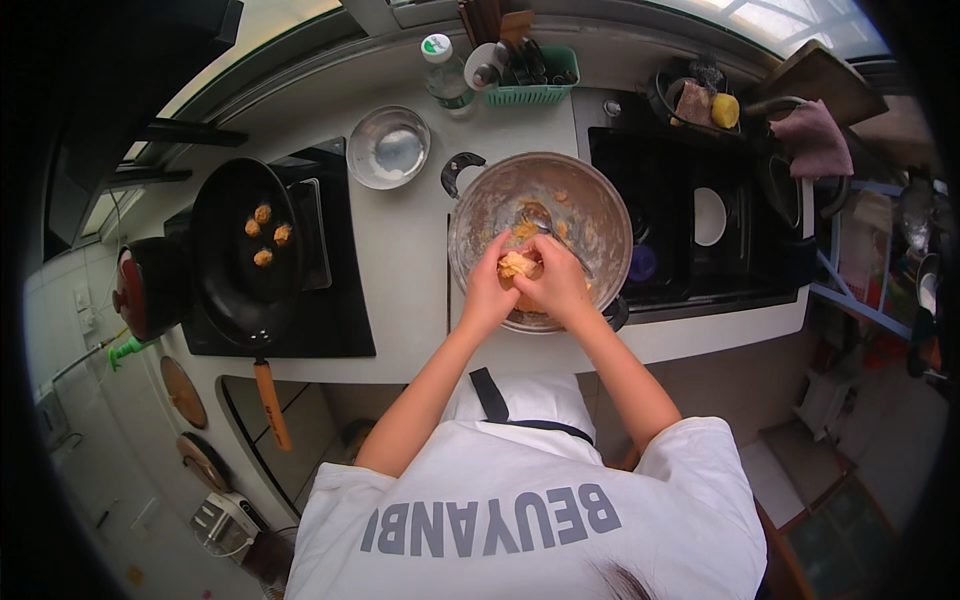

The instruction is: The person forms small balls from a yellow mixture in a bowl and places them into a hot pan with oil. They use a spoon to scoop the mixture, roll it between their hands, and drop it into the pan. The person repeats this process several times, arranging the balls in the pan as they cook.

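Observation:
Between my fingers, over a large metal pot, is an orange-yellow lump of soft, dough-like mixture. My left hand cups it from the left, and my right hand presses it from the right. A metal spoon leans inside the pot, its bowl among smears of the same mixture. My hands hide part of the pot's bottom. Several small orange lumps lie apart from one another in a black frying pan at the left.
The pan, with its wooden handle over the counter edge, sits on a black cooktop. Behind are a metal bowl, a plastic bottle and a green utensil basket. At right is a dark sink holding a white bowl.

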Demonstrator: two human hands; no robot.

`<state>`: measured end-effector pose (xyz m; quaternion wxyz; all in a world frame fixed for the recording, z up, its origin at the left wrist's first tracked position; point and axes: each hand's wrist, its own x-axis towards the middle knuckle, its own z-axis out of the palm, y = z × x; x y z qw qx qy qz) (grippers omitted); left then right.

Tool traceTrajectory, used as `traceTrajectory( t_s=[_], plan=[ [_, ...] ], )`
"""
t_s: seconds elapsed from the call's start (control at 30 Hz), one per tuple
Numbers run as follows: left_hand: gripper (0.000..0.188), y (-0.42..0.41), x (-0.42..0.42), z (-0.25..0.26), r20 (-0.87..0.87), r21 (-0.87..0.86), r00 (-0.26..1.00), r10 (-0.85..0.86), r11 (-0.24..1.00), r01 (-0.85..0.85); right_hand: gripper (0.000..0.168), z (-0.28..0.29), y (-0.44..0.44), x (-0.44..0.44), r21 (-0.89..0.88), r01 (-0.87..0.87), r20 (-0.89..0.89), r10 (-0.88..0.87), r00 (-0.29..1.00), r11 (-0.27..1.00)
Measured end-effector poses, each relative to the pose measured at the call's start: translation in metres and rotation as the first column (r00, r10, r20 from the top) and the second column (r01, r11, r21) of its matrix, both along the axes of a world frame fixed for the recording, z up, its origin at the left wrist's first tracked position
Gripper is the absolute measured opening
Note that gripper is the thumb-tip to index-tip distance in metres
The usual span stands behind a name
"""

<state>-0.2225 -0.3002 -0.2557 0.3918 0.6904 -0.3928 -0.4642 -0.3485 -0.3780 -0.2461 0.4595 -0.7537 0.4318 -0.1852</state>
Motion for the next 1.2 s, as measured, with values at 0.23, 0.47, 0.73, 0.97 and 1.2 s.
traceTrajectory(
  t_s=[0.23, 0.47, 0.73, 0.97, 1.2],
  plan=[
    [0.042, -0.004, 0.005, -0.007, 0.109, -0.074, 0.994, 0.000, 0.997, 0.008, 0.022, 0.005, -0.004, 0.009, -0.122, -0.036, -0.040, 0.031, 0.999, 0.992],
    [0.012, -0.004, 0.004, -0.012, 0.344, 0.086, 0.933, -0.104, 0.993, 0.079, 0.013, 0.062, -0.017, 0.011, 0.146, 0.239, 0.255, -0.270, 0.929, 0.960],
    [0.058, 0.002, -0.001, 0.037, 0.617, 0.051, 0.780, -0.108, 0.994, 0.098, 0.033, 0.108, -0.053, -0.011, 0.445, -0.063, 0.500, -0.189, 0.845, 0.893],
    [0.051, -0.020, 0.027, 0.127, -0.991, 0.123, 0.026, 0.128, 0.980, -0.158, 0.046, 0.130, 0.003, 0.013, 0.352, -0.091, 0.426, -0.072, 0.902, 0.932],
    [0.037, 0.023, 0.026, 0.135, -0.938, 0.025, 0.341, 0.058, 0.995, -0.102, 0.034, 0.168, 0.013, 0.002, -0.188, -0.162, 0.128, 0.188, 0.974, 0.969]
  ],
)
